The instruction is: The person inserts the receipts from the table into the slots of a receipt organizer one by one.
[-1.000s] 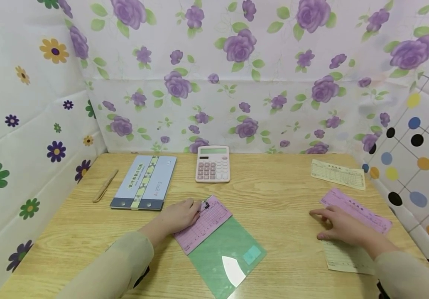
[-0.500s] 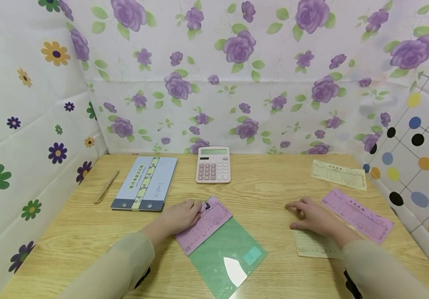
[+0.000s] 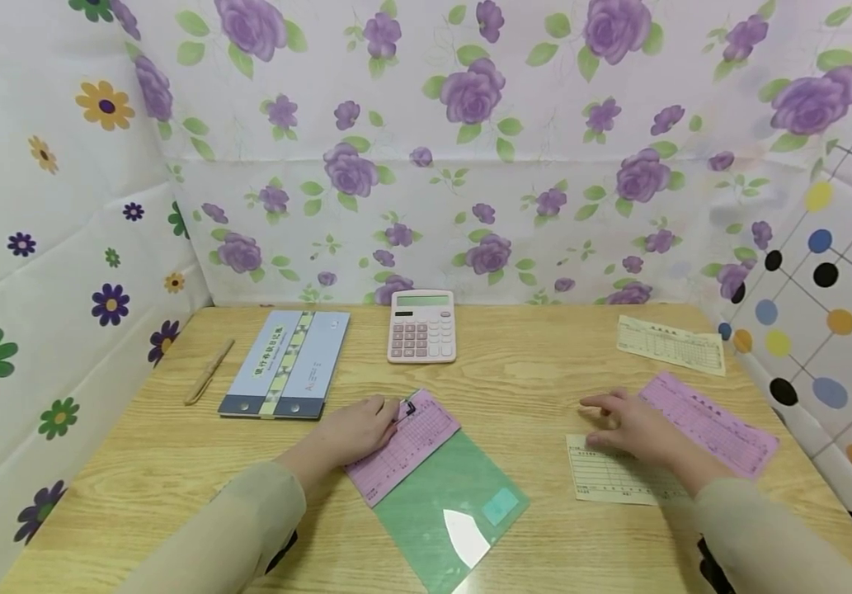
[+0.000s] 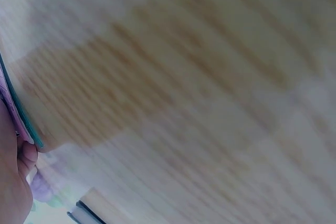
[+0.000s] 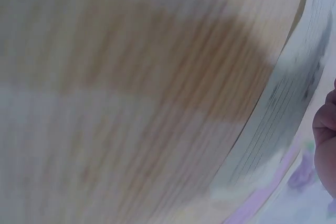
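A translucent green clipboard [image 3: 449, 503] lies slantwise on the table, with a pink printed form [image 3: 405, 450] across its upper part beneath a small dark clip [image 3: 411, 407]. My left hand [image 3: 351, 433] grips its upper left edge by the clip; the left wrist view shows my fingers [image 4: 29, 153] bent at the board's edge. My right hand [image 3: 637, 433] is over a pale yellow form [image 3: 611, 478], thumb at its upper edge and index finger reaching past it. That form [image 5: 283, 103] lies close to the table in the right wrist view.
Another pink form [image 3: 715, 421] lies beside my right hand, and a second yellow slip [image 3: 670, 345] is farther back. A pink-and-white calculator [image 3: 421, 326] stands at the back middle. To the left are a blue ledger book [image 3: 284, 363] and a tan pen [image 3: 209, 371]. Patterned cloth walls enclose the table.
My right hand has drawn the near yellow form leftward, away from the pink form, and the form has turned a little. My left hand and the clipboard have stayed put.
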`<act>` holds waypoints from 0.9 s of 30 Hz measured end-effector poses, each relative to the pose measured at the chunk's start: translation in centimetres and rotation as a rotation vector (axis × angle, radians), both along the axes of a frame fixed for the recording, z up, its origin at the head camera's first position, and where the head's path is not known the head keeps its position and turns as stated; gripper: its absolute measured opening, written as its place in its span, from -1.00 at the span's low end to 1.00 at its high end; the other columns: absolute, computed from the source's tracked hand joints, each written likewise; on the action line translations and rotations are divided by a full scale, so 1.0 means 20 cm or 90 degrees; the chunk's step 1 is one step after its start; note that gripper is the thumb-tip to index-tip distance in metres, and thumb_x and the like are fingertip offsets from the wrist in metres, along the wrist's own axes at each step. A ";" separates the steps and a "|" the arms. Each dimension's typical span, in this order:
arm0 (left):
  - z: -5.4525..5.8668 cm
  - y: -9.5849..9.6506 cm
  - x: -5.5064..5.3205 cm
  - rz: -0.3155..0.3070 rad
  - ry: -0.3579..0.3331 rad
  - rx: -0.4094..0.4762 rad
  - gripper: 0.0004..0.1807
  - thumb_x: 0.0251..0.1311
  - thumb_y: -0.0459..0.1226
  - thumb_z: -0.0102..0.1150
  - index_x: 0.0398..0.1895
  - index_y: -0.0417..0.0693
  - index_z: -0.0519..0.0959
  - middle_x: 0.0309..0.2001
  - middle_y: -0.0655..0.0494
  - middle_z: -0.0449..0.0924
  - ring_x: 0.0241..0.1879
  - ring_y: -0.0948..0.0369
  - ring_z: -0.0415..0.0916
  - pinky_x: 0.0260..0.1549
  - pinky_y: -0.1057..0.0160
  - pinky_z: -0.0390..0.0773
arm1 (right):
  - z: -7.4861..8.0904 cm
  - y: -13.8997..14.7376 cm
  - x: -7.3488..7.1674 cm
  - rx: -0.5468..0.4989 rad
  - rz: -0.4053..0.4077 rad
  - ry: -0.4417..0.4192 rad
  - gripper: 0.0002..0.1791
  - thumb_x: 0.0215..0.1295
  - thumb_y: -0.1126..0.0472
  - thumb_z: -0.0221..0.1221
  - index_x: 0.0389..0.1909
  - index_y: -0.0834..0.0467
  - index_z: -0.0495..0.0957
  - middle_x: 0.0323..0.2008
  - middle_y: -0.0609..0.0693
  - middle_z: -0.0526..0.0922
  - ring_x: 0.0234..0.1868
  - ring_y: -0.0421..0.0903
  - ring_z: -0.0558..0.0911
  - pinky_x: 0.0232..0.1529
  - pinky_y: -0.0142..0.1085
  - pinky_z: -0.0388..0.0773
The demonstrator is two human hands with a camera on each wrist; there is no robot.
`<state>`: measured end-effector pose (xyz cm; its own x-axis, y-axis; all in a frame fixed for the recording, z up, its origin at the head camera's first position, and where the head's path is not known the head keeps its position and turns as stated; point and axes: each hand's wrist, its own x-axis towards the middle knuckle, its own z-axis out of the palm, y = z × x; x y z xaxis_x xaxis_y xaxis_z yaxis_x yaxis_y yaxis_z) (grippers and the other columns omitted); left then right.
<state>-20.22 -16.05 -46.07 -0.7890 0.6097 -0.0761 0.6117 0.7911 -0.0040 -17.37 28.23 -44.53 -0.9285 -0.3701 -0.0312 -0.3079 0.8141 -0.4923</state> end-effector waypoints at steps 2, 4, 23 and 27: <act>0.00 0.00 0.00 0.002 0.002 -0.002 -0.55 0.41 -0.05 -0.21 0.24 -0.07 0.30 -0.23 0.11 0.37 -0.37 0.26 0.38 -0.35 0.24 0.51 | 0.01 0.05 0.02 0.002 -0.006 -0.007 -0.34 0.09 -0.07 0.31 0.18 0.16 0.45 -0.02 0.18 0.43 -0.10 0.08 0.49 -0.18 0.01 0.47; 0.00 -0.01 0.00 0.004 0.003 -0.002 -0.56 0.41 -0.05 -0.21 0.23 -0.06 0.30 -0.23 0.12 0.38 -0.37 0.27 0.39 -0.35 0.24 0.51 | 0.01 0.11 0.04 0.003 -0.010 -0.013 -0.34 0.07 -0.09 0.31 0.16 0.17 0.47 -0.04 0.15 0.44 -0.10 0.07 0.49 -0.18 0.01 0.47; 0.00 0.00 0.01 0.003 0.002 0.004 -0.57 0.41 -0.06 -0.20 0.22 -0.06 0.31 -0.23 0.11 0.37 -0.38 0.26 0.38 -0.35 0.23 0.50 | -0.04 0.54 0.23 0.085 -0.031 -0.049 -0.35 -0.04 -0.22 0.31 0.03 0.09 0.57 -0.17 0.06 0.45 -0.25 -0.10 0.41 -0.29 -0.21 0.42; 0.00 0.00 0.00 0.001 0.013 0.005 -0.58 0.40 -0.07 -0.18 0.21 -0.07 0.31 -0.26 0.11 0.36 -0.41 0.26 0.35 -0.39 0.24 0.49 | -0.06 0.53 0.21 0.087 -0.023 -0.028 -0.32 -0.01 -0.27 0.27 0.08 0.06 0.54 -0.25 -0.03 0.43 -0.29 -0.17 0.38 -0.31 -0.28 0.40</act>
<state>-20.13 -16.07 -46.14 -0.7910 0.6094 -0.0551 0.6107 0.7917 -0.0114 -13.10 38.92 -45.73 -0.9378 -0.3256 -0.1206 -0.2572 0.8848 -0.3886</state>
